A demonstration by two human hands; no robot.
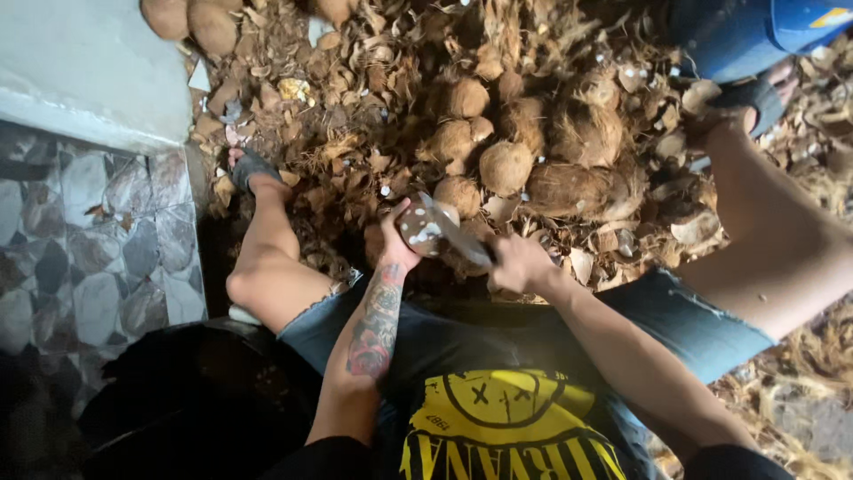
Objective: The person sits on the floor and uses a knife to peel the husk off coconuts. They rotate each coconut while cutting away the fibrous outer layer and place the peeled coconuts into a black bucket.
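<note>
My left hand (396, 238) grips a small brown coconut (421, 229) with white patches where the shell is chipped. My right hand (518, 264) is closed around the handle of a big knife (455, 231). Its blade lies across the coconut's top. Both hands are low between my knees, above the husk pile. My forearms reach out over denim shorts and a black shirt with a yellow print.
Several husked coconuts (505, 165) lie in a heap of dry husk scraps (355, 116) ahead. My sandalled feet (251, 169) rest in the litter. A patterned tile floor (89, 231) and a white ledge (80, 62) are at left; a blue object (755, 31) is top right.
</note>
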